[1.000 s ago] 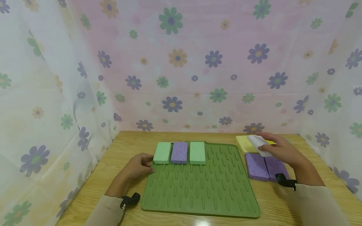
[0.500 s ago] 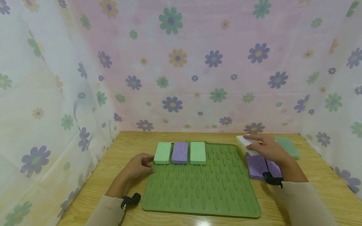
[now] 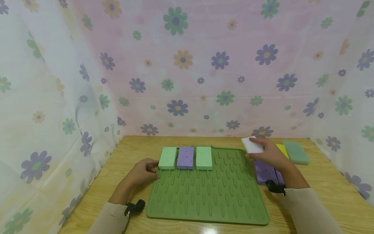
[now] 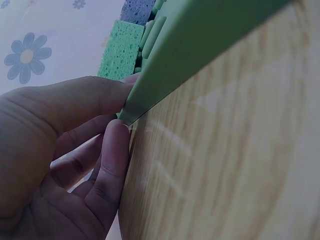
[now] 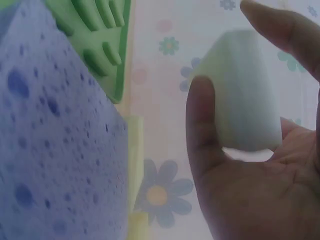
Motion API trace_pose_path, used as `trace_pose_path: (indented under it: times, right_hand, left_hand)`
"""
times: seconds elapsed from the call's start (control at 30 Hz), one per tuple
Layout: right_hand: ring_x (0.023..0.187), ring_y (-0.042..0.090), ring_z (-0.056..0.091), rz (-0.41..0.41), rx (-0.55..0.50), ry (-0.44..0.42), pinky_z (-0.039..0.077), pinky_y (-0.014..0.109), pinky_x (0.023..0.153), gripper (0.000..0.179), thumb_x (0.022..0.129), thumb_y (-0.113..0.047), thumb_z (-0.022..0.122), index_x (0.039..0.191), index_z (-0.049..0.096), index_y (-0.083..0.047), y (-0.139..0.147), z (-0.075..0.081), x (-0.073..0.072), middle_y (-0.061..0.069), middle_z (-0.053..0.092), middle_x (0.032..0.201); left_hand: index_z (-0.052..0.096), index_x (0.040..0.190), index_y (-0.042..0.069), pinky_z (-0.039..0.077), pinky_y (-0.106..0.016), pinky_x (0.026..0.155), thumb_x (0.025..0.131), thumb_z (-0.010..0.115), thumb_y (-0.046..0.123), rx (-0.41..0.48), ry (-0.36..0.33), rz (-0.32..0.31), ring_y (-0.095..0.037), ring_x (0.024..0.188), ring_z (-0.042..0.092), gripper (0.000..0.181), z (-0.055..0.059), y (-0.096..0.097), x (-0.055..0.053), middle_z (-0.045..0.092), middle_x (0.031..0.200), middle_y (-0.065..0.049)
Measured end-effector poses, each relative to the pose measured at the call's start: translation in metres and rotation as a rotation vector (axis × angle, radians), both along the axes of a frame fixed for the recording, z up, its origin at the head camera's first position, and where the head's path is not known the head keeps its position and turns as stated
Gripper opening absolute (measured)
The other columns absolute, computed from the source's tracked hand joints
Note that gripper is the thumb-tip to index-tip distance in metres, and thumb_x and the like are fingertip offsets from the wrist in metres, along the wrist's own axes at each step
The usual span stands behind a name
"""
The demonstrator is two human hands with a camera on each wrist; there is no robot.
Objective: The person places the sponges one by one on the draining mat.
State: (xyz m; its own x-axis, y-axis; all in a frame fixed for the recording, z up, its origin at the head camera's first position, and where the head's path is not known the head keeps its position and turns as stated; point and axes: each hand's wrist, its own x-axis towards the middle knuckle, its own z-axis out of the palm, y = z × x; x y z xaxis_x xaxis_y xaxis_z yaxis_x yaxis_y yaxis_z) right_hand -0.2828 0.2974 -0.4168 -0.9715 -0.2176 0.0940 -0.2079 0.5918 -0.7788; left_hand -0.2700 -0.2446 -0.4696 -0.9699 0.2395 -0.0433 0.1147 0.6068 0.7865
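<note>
My right hand [image 3: 273, 156] pinches a white sponge block [image 3: 252, 145] between thumb and fingers, beyond the far right corner of the green ridged mat [image 3: 204, 198]. In the right wrist view the white sponge [image 5: 245, 100] is held up with its sides showing. My left hand [image 3: 144, 171] is at the mat's left edge; in the left wrist view its thumb and a finger pinch that edge [image 4: 150, 95]. Along the back of the mat lie a mint-green sponge [image 3: 168, 158], a purple sponge [image 3: 185, 158] and a second mint-green sponge [image 3: 204, 158], spaced side by side.
Right of the mat lie two purple sponges [image 3: 264, 172], partly hidden by the right hand and wrist camera. Behind them are a yellow sponge [image 3: 282, 150], mostly covered, and a grey-green sponge [image 3: 296, 152]. Flowered cloth [image 3: 201, 65] surrounds the wooden table [image 3: 134, 146].
My right hand has carried the white sponge leftward from above the yellow sponges toward the mat's far right corner, uncovering the grey-green sponge. The left hand stays put.
</note>
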Motion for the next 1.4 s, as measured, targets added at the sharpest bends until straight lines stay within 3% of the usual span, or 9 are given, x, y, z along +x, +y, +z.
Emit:
trace_pose_path:
  times: [0.17, 0.3, 0.47, 0.7, 0.93, 1.13, 1.4]
  right_hand:
    - [0.129, 0.058, 0.049, 0.096, -0.103, -0.047, 0.057, 0.043, 0.076, 0.091, 0.09, -0.019, 0.082, 0.162, 0.029, 0.001, -0.008, -0.007, -0.002, 0.034, 0.013, 0.167]
    - [0.132, 0.064, 0.044, 0.14, -0.12, -0.05, 0.058, 0.04, 0.077, 0.084, 0.092, -0.008, 0.076, 0.159, 0.029, 0.008, -0.016, -0.013, -0.004, 0.037, 0.014, 0.163]
    - [0.134, 0.068, 0.04, 0.145, -0.09, -0.031, 0.056, 0.039, 0.08, 0.072, 0.094, 0.002, 0.066, 0.157, 0.031, 0.012, -0.029, -0.02, -0.006, 0.04, 0.018, 0.16]
    - [0.139, 0.065, 0.036, 0.143, -0.076, -0.053, 0.056, 0.038, 0.085, 0.07, 0.098, 0.0, 0.062, 0.158, 0.028, 0.011, -0.043, -0.027, -0.007, 0.037, 0.012, 0.164]
    - [0.138, 0.056, 0.046, 0.085, -0.039, -0.001, 0.059, 0.041, 0.088, 0.072, 0.097, -0.013, 0.074, 0.156, 0.038, 0.006, -0.053, -0.026, -0.007, 0.032, 0.028, 0.163]
    - [0.129, 0.051, 0.057, 0.077, -0.03, -0.003, 0.06, 0.041, 0.084, 0.073, 0.094, -0.019, 0.078, 0.155, 0.044, 0.002, -0.057, -0.028, -0.006, 0.033, 0.052, 0.146]
    - [0.125, 0.046, 0.059, 0.06, 0.0, -0.014, 0.059, 0.04, 0.083, 0.071, 0.093, -0.021, 0.08, 0.153, 0.049, -0.001, -0.066, -0.031, -0.006, 0.028, 0.055, 0.144]
  left_hand:
    - [0.063, 0.143, 0.013, 0.056, -0.036, 0.086, 0.084, 0.088, 0.018, 0.015, -0.001, -0.007, -0.019, 0.106, 0.063, 0.064, 0.001, -0.001, 0.0, 0.061, 0.138, -0.006]
    - [0.064, 0.142, 0.014, 0.055, -0.038, 0.086, 0.084, 0.088, 0.018, 0.019, 0.004, -0.011, -0.019, 0.106, 0.063, 0.063, 0.001, -0.001, -0.001, 0.061, 0.137, -0.006]
    - [0.064, 0.142, 0.014, 0.056, -0.038, 0.086, 0.084, 0.088, 0.019, 0.01, 0.006, -0.015, -0.019, 0.106, 0.063, 0.063, 0.001, -0.001, -0.001, 0.062, 0.137, -0.005]
    - [0.063, 0.143, 0.012, 0.056, -0.037, 0.086, 0.085, 0.088, 0.02, 0.008, -0.001, -0.018, -0.02, 0.108, 0.063, 0.064, 0.002, -0.003, -0.001, 0.061, 0.139, -0.007]
    - [0.064, 0.142, 0.011, 0.055, -0.038, 0.085, 0.084, 0.088, 0.018, 0.025, 0.004, -0.017, -0.021, 0.106, 0.062, 0.063, 0.002, -0.002, 0.0, 0.061, 0.138, -0.007]
    - [0.063, 0.142, 0.011, 0.055, -0.037, 0.084, 0.084, 0.088, 0.018, 0.023, 0.007, -0.023, -0.02, 0.105, 0.063, 0.064, 0.002, -0.002, 0.0, 0.061, 0.14, -0.008]
    - [0.063, 0.142, 0.011, 0.055, -0.035, 0.084, 0.084, 0.088, 0.019, 0.017, 0.0, -0.02, -0.02, 0.106, 0.063, 0.064, 0.0, -0.003, -0.002, 0.061, 0.139, -0.008]
